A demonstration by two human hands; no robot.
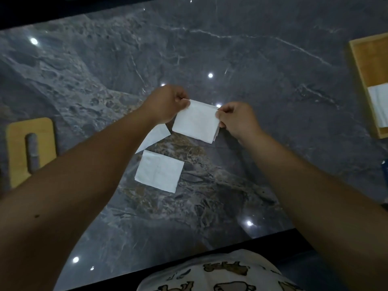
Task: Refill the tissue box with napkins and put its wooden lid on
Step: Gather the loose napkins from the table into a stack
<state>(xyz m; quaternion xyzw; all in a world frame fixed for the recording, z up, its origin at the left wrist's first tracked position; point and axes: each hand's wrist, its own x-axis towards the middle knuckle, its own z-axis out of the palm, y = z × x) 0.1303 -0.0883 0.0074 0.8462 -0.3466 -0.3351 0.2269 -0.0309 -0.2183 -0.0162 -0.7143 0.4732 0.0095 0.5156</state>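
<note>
Hands: left hand [168,102], right hand [237,119] pinch folded napkin [196,120] above table [252,80].

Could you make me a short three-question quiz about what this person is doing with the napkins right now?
1. True or false: the wooden lid is already on the tissue box.
2. How many napkins lie loose on the table? A) none B) two C) five
3. What do the left hand and right hand hold together?

Key:
1. False; it lies far left, the box far right.
2. B.
3. A folded napkin, pinched at both ends.
</note>
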